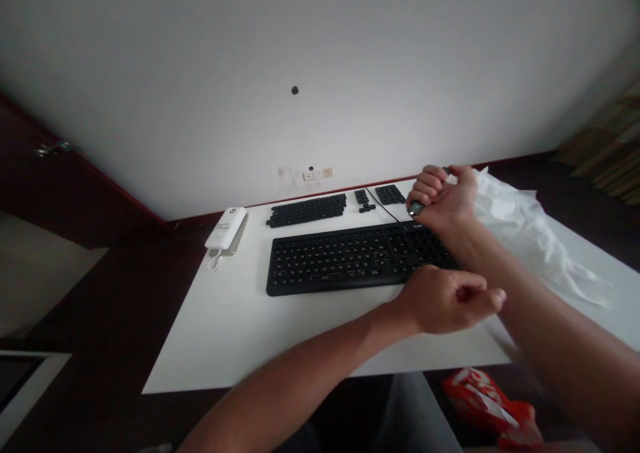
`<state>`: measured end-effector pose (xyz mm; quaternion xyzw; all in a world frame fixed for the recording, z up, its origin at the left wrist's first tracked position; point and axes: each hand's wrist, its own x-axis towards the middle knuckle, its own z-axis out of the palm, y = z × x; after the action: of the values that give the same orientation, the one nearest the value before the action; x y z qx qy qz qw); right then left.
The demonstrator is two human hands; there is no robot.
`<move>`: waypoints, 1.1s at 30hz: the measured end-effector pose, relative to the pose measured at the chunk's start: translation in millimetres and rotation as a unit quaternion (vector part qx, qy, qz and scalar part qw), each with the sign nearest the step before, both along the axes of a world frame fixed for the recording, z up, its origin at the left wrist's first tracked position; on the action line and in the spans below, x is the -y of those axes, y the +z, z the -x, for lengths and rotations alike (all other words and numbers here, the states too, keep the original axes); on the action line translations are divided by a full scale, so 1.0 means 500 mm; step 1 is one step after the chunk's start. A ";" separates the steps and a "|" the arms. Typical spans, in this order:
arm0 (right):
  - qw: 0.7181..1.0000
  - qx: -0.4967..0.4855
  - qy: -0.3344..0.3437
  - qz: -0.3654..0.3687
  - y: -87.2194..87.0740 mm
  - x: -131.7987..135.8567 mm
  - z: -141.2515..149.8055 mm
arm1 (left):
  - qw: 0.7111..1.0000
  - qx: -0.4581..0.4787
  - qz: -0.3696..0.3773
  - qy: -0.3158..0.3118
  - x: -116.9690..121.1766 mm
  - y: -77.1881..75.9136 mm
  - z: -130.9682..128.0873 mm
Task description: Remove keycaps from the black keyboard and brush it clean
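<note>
On white tabletop [210, 346], could scatter keycaps [307, 210] by snagging keyboard cable [383, 206].
Clamps metal-tipped tool [415, 208] in right hand [447, 200]; curls left hand [443, 300] loosely near keyboard [330, 260].

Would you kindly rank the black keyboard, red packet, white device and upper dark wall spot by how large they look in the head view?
1. Black keyboard, though partly covered
2. Red packet
3. White device
4. Upper dark wall spot

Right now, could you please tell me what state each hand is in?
Left hand: loosely closed, nothing visible inside.
Right hand: closed around a dark object.
</note>
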<state>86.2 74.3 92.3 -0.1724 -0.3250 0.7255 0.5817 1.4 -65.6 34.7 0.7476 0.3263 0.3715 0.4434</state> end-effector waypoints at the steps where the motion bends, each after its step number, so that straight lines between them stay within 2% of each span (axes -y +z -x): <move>1: 1.000 -0.019 -0.002 0.006 -0.009 -0.003 0.024 | 0.996 -0.047 -0.068 -0.009 0.009 0.004 0.034; 3: 0.999 -0.051 0.010 0.010 -0.029 -0.009 0.065 | 0.975 -0.134 -0.179 -0.006 0.019 0.003 0.118; 6: 0.996 -0.072 0.046 -0.001 -0.056 -0.013 0.108 | 0.940 -0.211 -0.263 0.059 0.013 -0.012 0.256; 8: 0.995 -0.077 0.055 -0.003 -0.069 -0.006 0.125 | 0.919 -0.240 -0.286 0.124 0.001 -0.018 0.326; 10: 0.995 -0.070 0.065 -0.004 -0.077 0.007 0.134 | 0.903 -0.247 -0.275 0.218 -0.011 -0.015 0.365; 12: 0.995 -0.056 0.085 -0.003 -0.082 0.025 0.137 | 0.893 -0.249 -0.256 0.276 -0.019 -0.008 0.377; 14: 0.992 -0.050 0.112 -0.003 -0.084 0.040 0.137 | 0.893 -0.238 -0.235 0.301 -0.023 -0.004 0.375; 20: 0.987 -0.076 0.140 0.002 -0.085 0.060 0.144 | 0.920 -0.219 -0.183 0.269 -0.019 -0.013 0.363; 27: 0.984 -0.073 0.158 0.036 -0.088 0.077 0.163 | 0.921 -0.220 -0.178 0.267 -0.017 -0.016 0.355; 33: 0.983 -0.040 0.177 0.040 -0.070 0.118 0.196 | 0.931 -0.226 -0.139 0.248 -0.014 -0.017 0.350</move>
<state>-11.9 15.2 57.1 -0.1059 -0.2973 0.8355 0.4498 -173.8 -58.4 26.2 0.7611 0.5384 0.3324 0.1428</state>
